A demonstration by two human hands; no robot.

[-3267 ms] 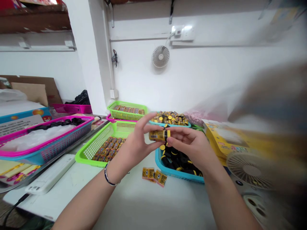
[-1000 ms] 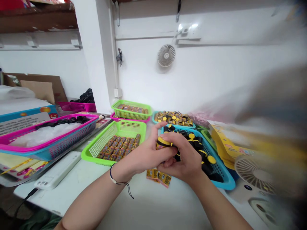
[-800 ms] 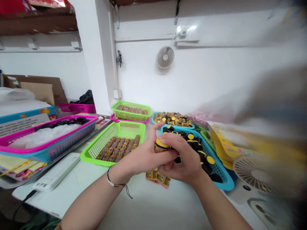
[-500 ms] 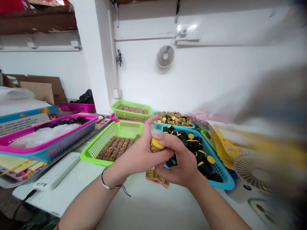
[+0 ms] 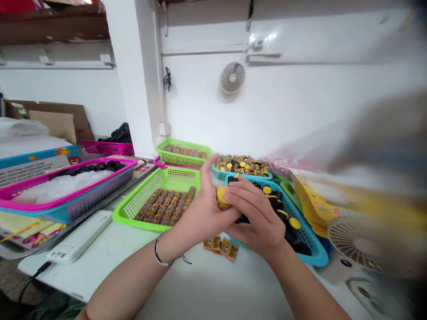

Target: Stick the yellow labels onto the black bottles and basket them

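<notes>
Left hand point(image 5: 203, 211) and right hand point(image 5: 256, 222), fingers curled and clamped together on a yellow-capped canister point(image 5: 222, 198), hold it up between the green basket point(image 5: 133, 193) and blue basket point(image 5: 313, 253).

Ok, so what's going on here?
A person is working with bare hands at a white table. Their left hand and right hand hold a small yellow-capped container between them, above a blue basket of black, yellow-capped containers. A few small yellow printed labels lie on the table, and a green basket to the left holds rows of labelled containers.
</notes>
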